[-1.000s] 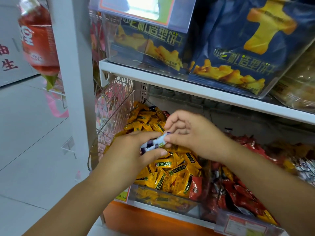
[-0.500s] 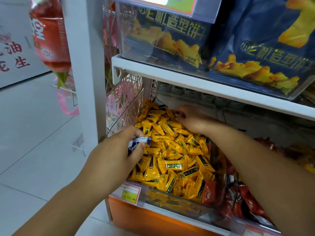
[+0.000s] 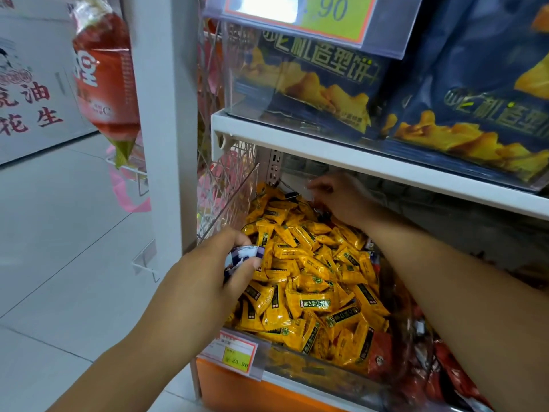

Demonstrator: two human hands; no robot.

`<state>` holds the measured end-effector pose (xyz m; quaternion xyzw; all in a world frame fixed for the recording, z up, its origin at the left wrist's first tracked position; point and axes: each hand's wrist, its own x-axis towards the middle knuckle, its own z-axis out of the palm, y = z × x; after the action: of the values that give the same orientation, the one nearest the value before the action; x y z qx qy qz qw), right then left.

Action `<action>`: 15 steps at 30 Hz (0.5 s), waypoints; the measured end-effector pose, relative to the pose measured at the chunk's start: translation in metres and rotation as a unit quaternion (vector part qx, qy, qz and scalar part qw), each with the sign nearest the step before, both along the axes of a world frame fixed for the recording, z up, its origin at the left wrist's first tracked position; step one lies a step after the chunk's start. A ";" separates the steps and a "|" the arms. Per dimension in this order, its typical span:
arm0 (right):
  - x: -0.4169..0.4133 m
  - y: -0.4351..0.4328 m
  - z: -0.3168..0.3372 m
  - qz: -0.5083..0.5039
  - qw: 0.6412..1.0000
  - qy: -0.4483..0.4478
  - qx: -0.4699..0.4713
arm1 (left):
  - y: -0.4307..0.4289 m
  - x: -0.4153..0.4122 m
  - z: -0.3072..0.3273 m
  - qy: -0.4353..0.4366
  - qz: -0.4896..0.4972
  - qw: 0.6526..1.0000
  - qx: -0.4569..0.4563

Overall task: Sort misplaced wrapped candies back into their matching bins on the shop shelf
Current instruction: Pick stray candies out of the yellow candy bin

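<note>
Pinching a white-and-purple wrapped candy [image 3: 245,254], your left hand [image 3: 205,281] sits at the yellow-candy bin's [image 3: 309,362] 9 o'clock. Your right hand [image 3: 344,200] is at 12 o'clock, too blurred to tell how its fingers [image 3: 319,185] lie.

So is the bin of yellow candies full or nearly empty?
Full: yellow candies cover the whole bin, front wall to back, with no bottom showing.

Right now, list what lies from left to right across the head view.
Red hanging bag → white shelf post → left hand gripping a blue-and-white candy → yellow candies → red candies.
</note>
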<state>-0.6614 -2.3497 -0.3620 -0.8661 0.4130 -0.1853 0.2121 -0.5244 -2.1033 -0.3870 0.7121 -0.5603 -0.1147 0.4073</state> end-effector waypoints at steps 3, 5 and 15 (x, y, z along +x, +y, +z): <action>0.002 0.002 -0.004 0.026 0.998 0.059 0.019 | -0.001 0.001 0.000 -0.006 0.003 1.000 -0.002; 0.002 0.005 -0.003 0.043 0.993 0.106 0.036 | -0.001 0.000 0.000 -0.007 0.003 1.000 0.004; 0.003 0.009 -0.007 0.049 0.990 0.127 0.038 | 0.000 -0.003 0.002 -0.014 0.005 1.000 0.011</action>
<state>-0.6581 -2.3405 -0.3690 -0.8932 0.4001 -0.0475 0.1999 -0.5277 -2.1036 -0.3851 0.7206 -0.5615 -0.1086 0.3921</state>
